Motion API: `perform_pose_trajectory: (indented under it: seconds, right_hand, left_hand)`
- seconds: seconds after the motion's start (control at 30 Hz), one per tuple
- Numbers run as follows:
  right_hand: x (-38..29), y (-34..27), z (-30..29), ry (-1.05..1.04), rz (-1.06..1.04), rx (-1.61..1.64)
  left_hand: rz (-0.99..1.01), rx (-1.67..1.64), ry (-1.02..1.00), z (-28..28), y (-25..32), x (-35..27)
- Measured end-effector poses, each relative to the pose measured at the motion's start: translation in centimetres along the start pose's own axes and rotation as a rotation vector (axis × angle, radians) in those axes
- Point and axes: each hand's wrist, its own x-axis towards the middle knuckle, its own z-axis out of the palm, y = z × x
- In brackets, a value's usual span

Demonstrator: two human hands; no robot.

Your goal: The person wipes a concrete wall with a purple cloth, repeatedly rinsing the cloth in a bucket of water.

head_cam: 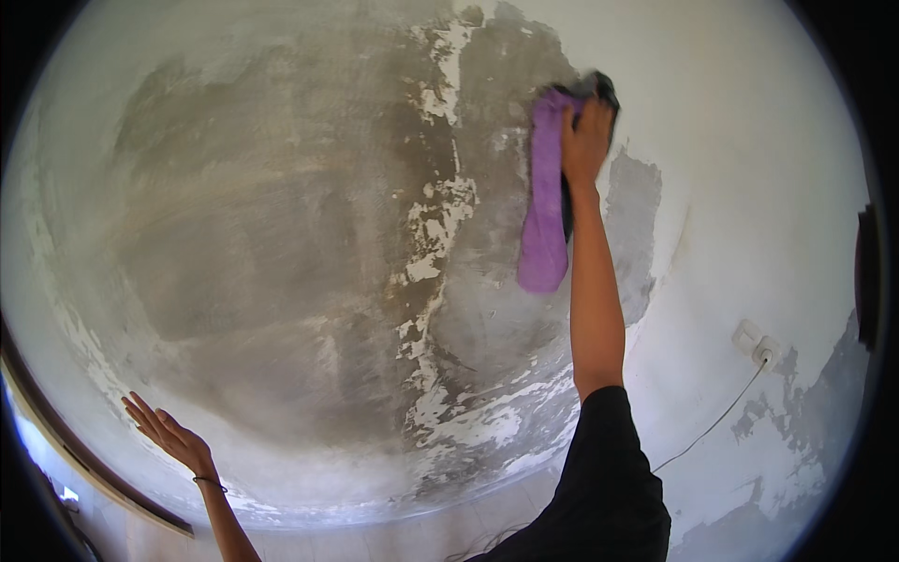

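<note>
My right hand is raised high against the wall, gripping a bunched cloth. A long purple part of the cloth hangs down beside my wrist, and a dark part shows around my fingers. Behind it, the wall is largely bare grey-brown plaster, with a ragged strip of white paint running down it. At the lower left my left hand is held up with its fingers apart and nothing in it, a thin dark band around the wrist. Whether it touches the wall, I cannot tell.
To the right, a wall socket holds a plug with a thin cable hanging from it, beside a second white fitting. A dark object stands at the right rim. A brown edge curves along the lower left.
</note>
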Motion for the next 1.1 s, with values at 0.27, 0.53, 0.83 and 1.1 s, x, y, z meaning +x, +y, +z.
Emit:
perform_pose_trajectory:
  seconds: [0.27,0.53,0.83,1.1]
  right_hand:
    - [-0.1,-1.5,2.2,-0.006,0.26,-0.233]
    - [2.7,-19.3,0.6,0.066,0.064,0.133]
    - [-2.4,-28.7,-1.8,-0.187,-0.439,0.501]
    - [4.0,-28.6,1.8,0.127,-0.253,0.26]
  left_hand:
    - [0.002,-0.066,-0.038,-1.3,1.6,0.6]
    - [0.034,-0.184,-0.13,-0.1,5.9,-0.5]
    - [0.043,-0.228,-0.197,0.4,7.3,-0.4]
    - [-0.107,-0.118,-0.278,-3.9,-1.2,1.1]
